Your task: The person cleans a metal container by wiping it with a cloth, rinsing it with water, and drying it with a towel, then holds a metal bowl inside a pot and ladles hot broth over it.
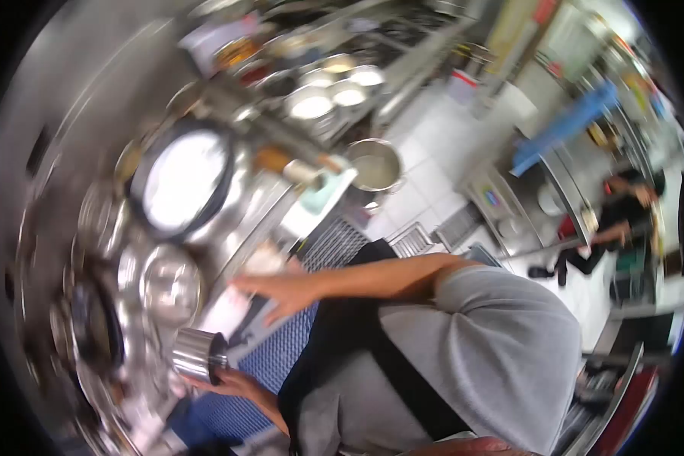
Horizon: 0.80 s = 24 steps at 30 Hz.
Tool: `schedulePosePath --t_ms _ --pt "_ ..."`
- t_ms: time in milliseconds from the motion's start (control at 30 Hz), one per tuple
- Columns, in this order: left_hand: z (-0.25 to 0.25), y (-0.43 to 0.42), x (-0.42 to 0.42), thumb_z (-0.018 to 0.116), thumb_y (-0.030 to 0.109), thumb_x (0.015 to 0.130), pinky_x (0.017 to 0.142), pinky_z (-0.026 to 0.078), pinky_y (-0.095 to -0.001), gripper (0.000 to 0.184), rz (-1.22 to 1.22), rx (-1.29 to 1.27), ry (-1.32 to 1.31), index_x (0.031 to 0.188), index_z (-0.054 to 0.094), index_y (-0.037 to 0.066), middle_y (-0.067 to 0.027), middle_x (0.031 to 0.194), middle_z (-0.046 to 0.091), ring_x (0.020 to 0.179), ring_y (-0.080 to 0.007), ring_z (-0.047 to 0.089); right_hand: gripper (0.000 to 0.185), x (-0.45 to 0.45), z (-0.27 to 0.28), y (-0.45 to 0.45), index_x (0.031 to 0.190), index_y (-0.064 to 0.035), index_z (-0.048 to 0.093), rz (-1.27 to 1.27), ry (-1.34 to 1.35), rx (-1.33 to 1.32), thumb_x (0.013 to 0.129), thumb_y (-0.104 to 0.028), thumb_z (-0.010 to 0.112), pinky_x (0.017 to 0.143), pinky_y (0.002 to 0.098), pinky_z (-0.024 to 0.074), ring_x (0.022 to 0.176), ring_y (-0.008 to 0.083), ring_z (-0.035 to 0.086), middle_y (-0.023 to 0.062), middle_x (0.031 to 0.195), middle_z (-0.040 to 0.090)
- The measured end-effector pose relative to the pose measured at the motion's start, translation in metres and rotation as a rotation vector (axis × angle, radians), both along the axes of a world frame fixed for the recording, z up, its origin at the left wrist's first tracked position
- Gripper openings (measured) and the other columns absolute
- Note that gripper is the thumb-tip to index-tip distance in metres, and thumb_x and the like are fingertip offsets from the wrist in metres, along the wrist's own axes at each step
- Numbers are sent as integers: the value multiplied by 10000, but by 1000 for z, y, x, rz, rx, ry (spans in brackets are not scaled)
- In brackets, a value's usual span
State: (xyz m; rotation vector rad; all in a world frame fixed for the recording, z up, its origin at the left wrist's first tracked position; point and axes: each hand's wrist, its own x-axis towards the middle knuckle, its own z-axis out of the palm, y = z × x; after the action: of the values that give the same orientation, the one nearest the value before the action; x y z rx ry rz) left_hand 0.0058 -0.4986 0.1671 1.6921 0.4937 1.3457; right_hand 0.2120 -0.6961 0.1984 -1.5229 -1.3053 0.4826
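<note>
My left hand (pixel 232 382) grips a shiny cylindrical metal cup (pixel 197 354) from below, tilted on its side over the edge of the counter. Fingers spread and with nothing in them, my right hand (pixel 285 291) reaches across the counter edge. Close to it lies a blurred white item (pixel 226 310), too smeared to name. A round metal bowl (pixel 171 287) stands on the counter beyond both hands. Farther along is a large round dark-rimmed pan (pixel 184 180) with a bright white middle. What the cup holds cannot be seen.
Several small containers (pixel 311 102) of food stand at the far end of the counter, by a stove (pixel 403 26). A tall metal pot (pixel 374 165) stands near the aisle. Blue matting (pixel 270 361) lies below the counter. Across the tiled floor, another person (pixel 619 213) sits.
</note>
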Motion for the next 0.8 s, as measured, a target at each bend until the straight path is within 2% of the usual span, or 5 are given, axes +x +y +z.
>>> schedulePosePath --t_ms 100,400,467,700,800 --pt "7 -93 98 614 286 960 1190 254 -576 816 -161 261 207 1610 155 102 -270 1590 242 1463 -422 296 592 31 -1 -46 1468 -35 457 -116 245 70 918 -101 669 1107 393 411 1384 317 474 217 1497 467" --pt "5 -313 321 722 300 889 1142 370 -537 871 -1721 -1099 527 1595 244 122 -130 1529 419 1387 -324 442 293 172 -21 -355 1271 -86 608 -725 -32 -146 981 -110 573 841 431 545 1008 325 684 164 1185 693" --pt "-12 -353 351 691 290 914 1146 358 -575 769 -1698 -1217 605 1551 316 79 -167 1504 446 1392 -361 434 409 190 -66 -472 1329 -46 599 -792 645 175 928 -109 645 878 330 558 1042 164 663 100 1175 698" --pt "-41 -470 442 733 401 923 1032 508 -517 683 -1783 -1092 939 1440 463 45 -131 1412 552 1233 -283 596 528 200 -208 -1010 1353 12 611 -2189 613 -13 985 -367 625 954 381 532 1126 257 650 140 1350 644" --pt "-16 -543 483 820 479 807 980 515 -568 1089 -1768 -985 988 1570 145 96 -210 1455 474 1257 -367 559 491 226 -218 -1005 1307 44 565 -1801 498 255 991 -330 604 1081 427 427 1230 284 569 172 1329 599"
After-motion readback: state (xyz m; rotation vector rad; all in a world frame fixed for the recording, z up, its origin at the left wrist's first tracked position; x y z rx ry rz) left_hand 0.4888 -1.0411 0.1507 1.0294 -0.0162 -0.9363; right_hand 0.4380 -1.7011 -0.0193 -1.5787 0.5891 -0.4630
